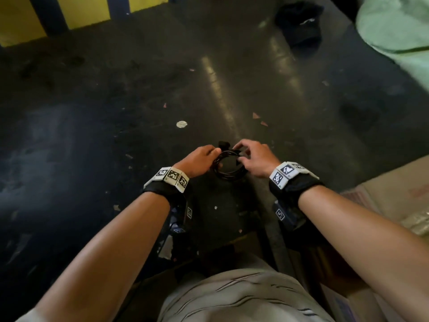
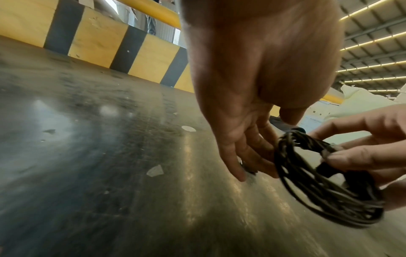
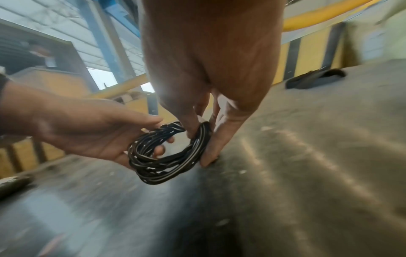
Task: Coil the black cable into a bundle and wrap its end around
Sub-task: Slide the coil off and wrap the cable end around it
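Note:
The black cable (image 1: pixel 228 168) is wound into a small round coil of several loops, held just above the dark floor between both hands. My left hand (image 1: pixel 214 154) holds the coil's left side, thumb on top and fingers (image 3: pixel 160 149) under and through the loops. My right hand (image 1: pixel 241 155) pinches the right side of the coil (image 3: pixel 167 160) between thumb and fingers (image 3: pixel 208 147). In the left wrist view the coil (image 2: pixel 325 187) hangs beside my left fingers (image 2: pixel 237 163), with right fingertips (image 2: pixel 351 156) pressed on a twisted section. A dark piece (image 1: pixel 224 144) sticks up behind the coil.
The floor (image 1: pixel 116 135) is dark, scuffed and littered with small scraps and a white disc (image 1: pixel 181 124). A black cap-like object (image 1: pixel 299 22) lies far ahead. A pale green sack (image 1: pixel 394 26) is at top right, cardboard (image 1: pixel 394 194) at right, a yellow-and-black barrier (image 1: pixel 88 10) at the back.

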`<control>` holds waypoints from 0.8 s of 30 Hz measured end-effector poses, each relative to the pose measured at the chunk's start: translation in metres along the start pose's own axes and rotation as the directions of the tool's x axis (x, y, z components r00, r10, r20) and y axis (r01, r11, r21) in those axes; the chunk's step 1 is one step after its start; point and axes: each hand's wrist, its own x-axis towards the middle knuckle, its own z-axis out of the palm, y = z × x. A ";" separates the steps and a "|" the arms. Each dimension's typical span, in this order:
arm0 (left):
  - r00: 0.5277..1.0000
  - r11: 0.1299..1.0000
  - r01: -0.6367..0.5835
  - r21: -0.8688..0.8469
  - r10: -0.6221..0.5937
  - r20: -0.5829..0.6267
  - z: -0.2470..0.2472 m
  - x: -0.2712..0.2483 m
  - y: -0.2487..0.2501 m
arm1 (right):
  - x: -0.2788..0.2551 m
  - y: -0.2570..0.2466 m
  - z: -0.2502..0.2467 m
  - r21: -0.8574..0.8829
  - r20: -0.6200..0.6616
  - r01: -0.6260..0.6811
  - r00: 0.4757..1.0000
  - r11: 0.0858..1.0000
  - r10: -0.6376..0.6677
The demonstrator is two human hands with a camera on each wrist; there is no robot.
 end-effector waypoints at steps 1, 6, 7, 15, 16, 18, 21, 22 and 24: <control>1.000 1.000 0.003 0.020 -0.002 -0.012 0.001 0.008 0.003 | 0.002 0.007 -0.008 -0.006 -0.019 -0.017 1.000 1.000 0.017; 0.977 0.973 0.014 0.231 0.035 -0.208 0.007 0.049 0.010 | 0.012 0.037 -0.034 0.023 -0.089 -0.077 0.993 0.997 0.079; 0.969 0.963 0.020 0.270 0.048 -0.243 0.010 0.057 0.009 | 0.013 0.042 -0.037 0.031 -0.098 -0.083 0.992 0.996 0.085; 0.932 0.909 0.025 0.416 0.129 -0.338 0.021 0.089 -0.004 | 0.026 0.060 -0.046 0.113 -0.101 -0.074 0.991 0.991 0.086; 0.925 0.918 0.031 0.395 0.123 -0.358 0.020 0.089 -0.004 | 0.028 0.060 -0.047 0.123 -0.103 -0.069 0.991 0.990 0.082; 0.929 0.944 0.024 0.330 0.101 -0.355 0.015 0.089 -0.003 | 0.033 0.058 -0.050 0.144 -0.118 -0.050 0.991 0.988 0.067; 0.971 0.992 -0.001 0.128 0.031 -0.235 0.010 0.084 -0.004 | 0.035 0.055 -0.052 0.189 -0.152 -0.004 0.988 0.982 0.033; 0.980 0.998 -0.001 0.056 0.012 -0.198 0.008 0.081 -0.004 | 0.035 0.054 -0.053 0.213 -0.157 0.010 0.987 0.977 0.024; 0.990 0.999 -0.004 -0.048 -0.003 -0.140 0.002 0.072 -0.001 | 0.036 0.050 -0.054 0.256 -0.151 0.037 0.989 0.966 0.003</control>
